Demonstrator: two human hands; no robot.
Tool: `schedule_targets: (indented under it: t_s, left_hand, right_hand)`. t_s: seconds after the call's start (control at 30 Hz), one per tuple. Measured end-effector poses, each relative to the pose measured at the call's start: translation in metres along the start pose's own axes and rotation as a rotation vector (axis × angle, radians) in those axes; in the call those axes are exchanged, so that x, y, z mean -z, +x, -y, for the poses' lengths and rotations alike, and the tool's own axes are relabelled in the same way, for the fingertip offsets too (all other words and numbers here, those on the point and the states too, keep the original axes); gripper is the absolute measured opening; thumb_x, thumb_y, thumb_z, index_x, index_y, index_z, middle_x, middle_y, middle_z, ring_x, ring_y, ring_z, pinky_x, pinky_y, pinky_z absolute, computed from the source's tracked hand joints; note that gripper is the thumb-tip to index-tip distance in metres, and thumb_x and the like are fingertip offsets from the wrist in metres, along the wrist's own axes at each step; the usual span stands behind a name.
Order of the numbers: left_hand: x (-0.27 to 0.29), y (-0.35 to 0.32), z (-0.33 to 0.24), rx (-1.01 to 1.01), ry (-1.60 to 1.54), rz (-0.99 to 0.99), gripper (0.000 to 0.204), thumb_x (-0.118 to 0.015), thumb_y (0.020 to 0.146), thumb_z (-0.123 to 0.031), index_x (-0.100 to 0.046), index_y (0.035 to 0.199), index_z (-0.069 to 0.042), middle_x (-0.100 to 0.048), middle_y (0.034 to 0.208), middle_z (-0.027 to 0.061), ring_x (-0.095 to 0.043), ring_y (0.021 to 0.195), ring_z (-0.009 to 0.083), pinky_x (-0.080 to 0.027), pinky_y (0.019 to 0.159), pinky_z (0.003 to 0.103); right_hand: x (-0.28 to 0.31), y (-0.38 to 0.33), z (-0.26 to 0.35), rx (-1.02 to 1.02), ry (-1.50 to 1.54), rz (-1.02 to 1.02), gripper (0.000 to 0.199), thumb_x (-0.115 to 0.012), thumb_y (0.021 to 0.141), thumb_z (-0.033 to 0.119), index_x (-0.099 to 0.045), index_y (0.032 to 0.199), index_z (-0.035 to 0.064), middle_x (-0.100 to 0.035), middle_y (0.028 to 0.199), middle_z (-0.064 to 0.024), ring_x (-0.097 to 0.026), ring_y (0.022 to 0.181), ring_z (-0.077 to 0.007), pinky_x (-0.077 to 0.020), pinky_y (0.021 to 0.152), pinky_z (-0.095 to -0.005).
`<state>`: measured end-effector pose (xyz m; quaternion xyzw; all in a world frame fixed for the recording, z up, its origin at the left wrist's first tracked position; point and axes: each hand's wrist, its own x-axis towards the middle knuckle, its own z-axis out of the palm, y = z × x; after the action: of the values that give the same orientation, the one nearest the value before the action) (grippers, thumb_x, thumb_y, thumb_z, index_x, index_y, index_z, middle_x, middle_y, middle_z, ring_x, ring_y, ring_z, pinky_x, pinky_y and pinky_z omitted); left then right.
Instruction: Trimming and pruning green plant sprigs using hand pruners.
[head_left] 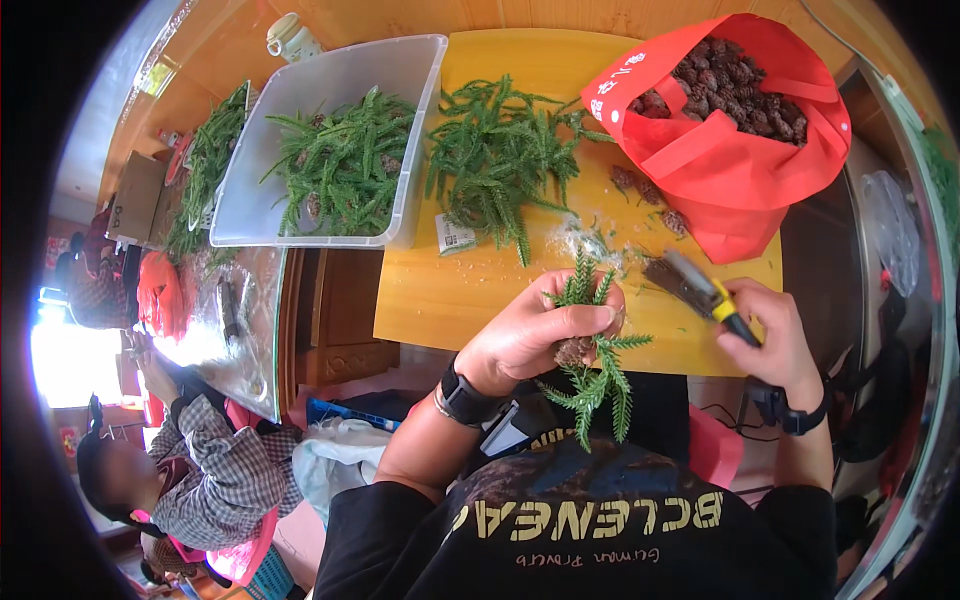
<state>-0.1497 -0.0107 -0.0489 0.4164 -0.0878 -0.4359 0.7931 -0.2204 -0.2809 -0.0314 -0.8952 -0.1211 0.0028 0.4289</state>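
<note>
My left hand (pixel 550 325) is closed round a green artificial pine sprig (pixel 600 395) with a brown pine cone (pixel 574 351) on it, over the table's near edge. My right hand (pixel 770 335) grips the black and yellow handle of a tool (pixel 722 305) with a long greyish head. The head is smeared by motion, so its exact kind is unclear; it points up and left over the table. A pile of green pine sprigs (pixel 500 150) lies beyond my left hand. Loose pine cones (pixel 675 222) lie beyond the tool.
A clear plastic bin (pixel 330 240) of sprigs with cones stands at the left. A red bag (pixel 720 190) full of pine cones is at the back right. White crumbs (pixel 580 240) and a small white packet (pixel 455 234) lie on the yellow table (pixel 430 300). A person (pixel 215 480) sits at the left.
</note>
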Motion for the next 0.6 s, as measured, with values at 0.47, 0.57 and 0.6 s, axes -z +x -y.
schedule_targets:
  t_s: [0.47,0.57,0.6]
  left_hand:
    - [0.002,-0.006,-0.001,0.134,-0.082,0.143,0.024,-0.068,0.069,-0.018,-0.049,0.072,-0.003,-0.046,0.068,0.0035,-0.043,0.063,0.0128,-0.032,0.054,0.024]
    - [0.004,-0.006,-0.002,0.133,-0.024,0.153,0.025,-0.068,0.069,-0.018,-0.048,0.071,-0.003,-0.046,0.066,0.0039,-0.043,0.062,0.0131,-0.032,0.054,0.025]
    - [0.005,-0.006,-0.002,0.133,-0.025,0.153,0.025,-0.068,0.069,-0.018,-0.048,0.071,-0.003,-0.046,0.066,0.0039,-0.043,0.062,0.0131,-0.032,0.054,0.025]
  right_hand:
    - [-0.005,0.022,0.031,0.497,-0.219,-0.041,0.026,-0.070,0.052,0.003,-0.045,0.059,0.0055,-0.054,0.063,-0.0095,-0.060,0.084,-0.0343,-0.0489,0.064,-0.0365]
    - [-0.006,0.023,0.033,0.507,-0.223,-0.027,0.025,-0.069,0.052,0.002,-0.046,0.059,0.0056,-0.054,0.062,-0.0084,-0.061,0.083,-0.0328,-0.0489,0.063,-0.0355]
    - [-0.006,0.023,0.033,0.507,-0.223,-0.027,0.025,-0.069,0.052,0.002,-0.046,0.059,0.0056,-0.054,0.062,-0.0084,-0.061,0.083,-0.0328,-0.0489,0.063,-0.0355]
